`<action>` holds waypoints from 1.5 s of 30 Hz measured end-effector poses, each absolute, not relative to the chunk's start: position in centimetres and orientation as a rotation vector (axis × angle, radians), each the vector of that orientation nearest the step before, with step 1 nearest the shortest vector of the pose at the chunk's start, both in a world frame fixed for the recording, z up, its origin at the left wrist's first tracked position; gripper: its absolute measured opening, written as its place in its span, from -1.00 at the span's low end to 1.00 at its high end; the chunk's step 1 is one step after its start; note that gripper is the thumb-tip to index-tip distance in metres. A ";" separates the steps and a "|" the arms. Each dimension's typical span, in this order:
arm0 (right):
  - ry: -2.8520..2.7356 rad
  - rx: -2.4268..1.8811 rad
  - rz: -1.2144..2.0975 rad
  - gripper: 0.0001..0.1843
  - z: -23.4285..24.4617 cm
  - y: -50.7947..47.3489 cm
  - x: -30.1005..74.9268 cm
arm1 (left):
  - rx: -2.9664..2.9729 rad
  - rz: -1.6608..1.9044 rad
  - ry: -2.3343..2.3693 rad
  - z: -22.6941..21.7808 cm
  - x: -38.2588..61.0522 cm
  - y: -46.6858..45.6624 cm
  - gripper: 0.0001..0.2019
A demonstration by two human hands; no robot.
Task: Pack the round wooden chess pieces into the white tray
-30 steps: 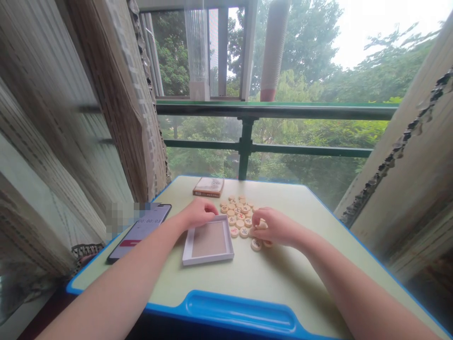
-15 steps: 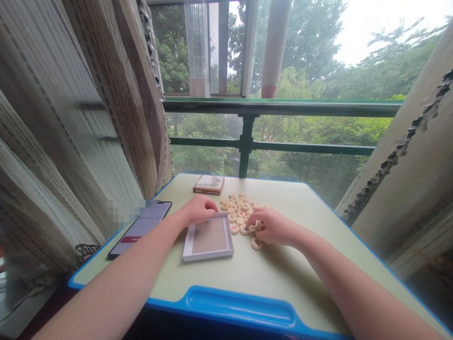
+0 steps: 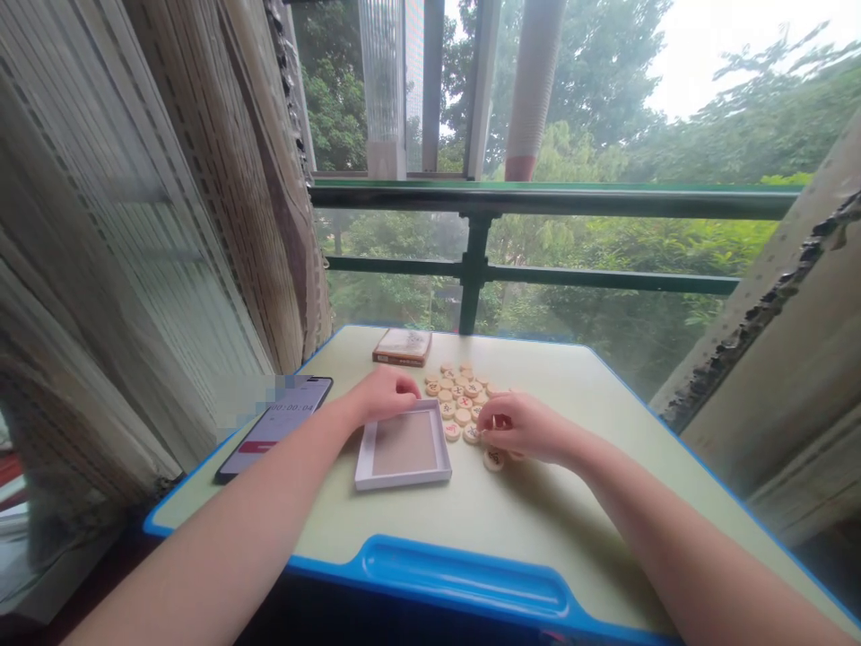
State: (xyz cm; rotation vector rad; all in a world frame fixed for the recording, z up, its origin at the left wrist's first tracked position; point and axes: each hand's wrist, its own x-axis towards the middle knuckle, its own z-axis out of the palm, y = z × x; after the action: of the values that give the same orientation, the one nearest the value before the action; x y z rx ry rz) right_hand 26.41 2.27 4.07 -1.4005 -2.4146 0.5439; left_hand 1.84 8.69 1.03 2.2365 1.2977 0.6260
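Observation:
My left hand (image 3: 386, 395) is at the far left corner of a shallow white box (image 3: 361, 471), its curled fingers on the rim. The box lies flat, with nothing in it. Just right of it, round wooden Chinese chess pieces (image 3: 463, 416) are spread in a loose cluster, some marked in red and some in black. My right hand (image 3: 517, 423) is low over the near right side of the cluster, thumb and fingers bent together around pieces that they partly hide. One black-marked piece (image 3: 493, 459) lies just below this hand.
Behind the left hand lies a brown-edged box with a pale printed top (image 3: 402, 347). A phone (image 3: 275, 429) with a running timer rests at the table's left side. The pale table (image 3: 316, 529) has a blue rim and a moulded blue trough (image 3: 464, 579) in front. Curtains hang on both sides.
My right hand's fingers have closed in more around the pieces. My left hand stays at the white box. The whole view has shifted slightly, and the phone timer has advanced.

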 end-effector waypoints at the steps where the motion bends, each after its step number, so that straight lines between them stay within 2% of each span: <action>1: -2.393 -1.383 0.533 -0.84 3.9 2.4 26.5 | 2.234 0.625 1.296 1.0 1.8 8.7 -0.77; 7: -2.268 -1.221 0.121 -0.72 2.5 3.0 26.4 | 2.270 0.555 1.272 1.5 2.1 8.4 -0.75; 12: -2.468 -1.141 0.041 -0.72 1.7 2.7 25.6 | 2.253 0.555 1.197 1.7 2.4 8.0 -0.71; 19: -2.371 -1.356 0.071 -0.82 1.7 2.8 25.3 | 2.097 0.597 1.164 1.1 2.5 8.2 -0.73; 27: -2.224 -1.598 0.158 -0.73 1.6 2.9 25.2 | 2.072 0.590 1.182 1.4 3.1 7.8 -0.75; 39: -2.146 -1.721 0.188 -0.76 1.7 3.3 25.4 | 1.943 0.669 1.195 1.2 3.3 7.9 -0.74; 45: -2.091 -1.609 0.195 -0.87 1.6 3.4 25.3 | 1.980 0.653 1.199 0.9 3.1 8.2 -0.75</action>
State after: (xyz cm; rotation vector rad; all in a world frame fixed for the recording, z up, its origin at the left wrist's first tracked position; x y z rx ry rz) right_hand 25.25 3.44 1.58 -1.6085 -2.0912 0.1950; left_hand 3.13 8.17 0.90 1.9796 1.1992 0.6533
